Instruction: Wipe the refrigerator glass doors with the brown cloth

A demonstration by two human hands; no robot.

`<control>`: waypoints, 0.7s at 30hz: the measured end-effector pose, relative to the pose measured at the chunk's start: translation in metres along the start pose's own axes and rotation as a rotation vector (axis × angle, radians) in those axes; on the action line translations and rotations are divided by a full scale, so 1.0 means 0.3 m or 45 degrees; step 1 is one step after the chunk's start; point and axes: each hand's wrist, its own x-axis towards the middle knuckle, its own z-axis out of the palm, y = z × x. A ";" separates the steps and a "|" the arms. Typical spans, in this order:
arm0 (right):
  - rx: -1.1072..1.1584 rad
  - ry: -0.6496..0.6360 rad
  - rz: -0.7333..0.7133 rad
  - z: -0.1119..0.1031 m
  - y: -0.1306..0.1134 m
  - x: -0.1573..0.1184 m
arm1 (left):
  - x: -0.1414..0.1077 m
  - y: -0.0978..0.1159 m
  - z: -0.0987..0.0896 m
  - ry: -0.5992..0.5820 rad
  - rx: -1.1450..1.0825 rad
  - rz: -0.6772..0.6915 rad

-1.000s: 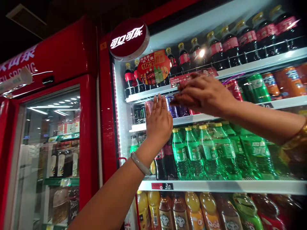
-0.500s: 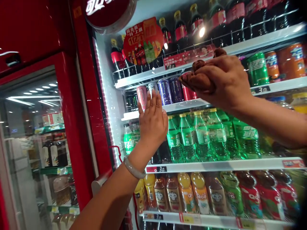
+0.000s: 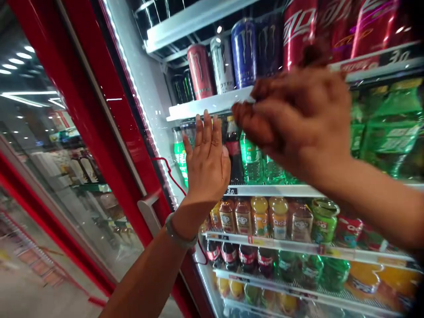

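My left hand (image 3: 207, 165) is spread with its palm forward against or close to the glass door of the drinks fridge, below the slim cans. A grey bangle (image 3: 180, 232) circles that wrist. My right hand (image 3: 311, 119) is raised at the right, its fingers curled round a crumpled brown cloth (image 3: 253, 123). Motion blurs this hand and the cloth, and I cannot tell whether the cloth touches the glass. Behind it are red cola cans (image 3: 300, 28), partly hidden. A pink can (image 3: 200, 70) and a blue can (image 3: 244, 53) stand on the shelf above my left hand.
The fridge's red door frame (image 3: 115, 110) carries a grey handle (image 3: 150, 216) to the left of my arm. Green bottles (image 3: 250, 154), juice bottles (image 3: 260, 216) and cola bottles (image 3: 228, 254) fill lower shelves. A thin red cord (image 3: 168, 170) hangs beside the frame.
The view has moved closer and tilted downward, so the cans look larger and lower shelves show. My left hand stays spread; my right hand, still holding the cloth, appears lower in view and blurred.
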 end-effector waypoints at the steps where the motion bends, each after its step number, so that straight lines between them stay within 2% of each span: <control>1: 0.071 -0.046 -0.055 0.000 -0.075 -0.062 | -0.054 -0.007 0.003 -0.022 0.026 -0.024; 2: 0.159 -0.164 -0.116 -0.004 -0.149 -0.126 | -0.114 -0.013 0.006 -0.053 0.052 -0.046; 4: 0.284 -0.266 -0.166 -0.015 -0.265 -0.231 | -0.239 -0.026 0.011 -0.122 0.082 -0.073; 7: 0.304 -0.217 -0.055 -0.009 -0.319 -0.272 | -0.391 -0.039 0.012 -0.175 0.034 -0.033; 10: 0.275 -0.100 0.192 0.027 -0.308 -0.211 | -0.466 -0.049 0.006 -0.165 -0.001 -0.061; 13: 0.285 -0.056 0.332 0.054 -0.372 -0.209 | -0.513 -0.063 -0.002 -0.173 -0.004 -0.131; 18: 0.454 -0.324 0.161 0.024 -0.583 -0.432 | -0.650 -0.094 -0.004 -0.260 -0.005 -0.120; 19: 0.489 -0.358 0.160 0.015 -0.596 -0.467 | -0.679 -0.096 -0.002 -0.275 0.006 -0.130; 21: 0.618 -0.438 0.205 0.008 -0.573 -0.498 | -0.723 -0.090 0.002 -0.306 0.024 -0.156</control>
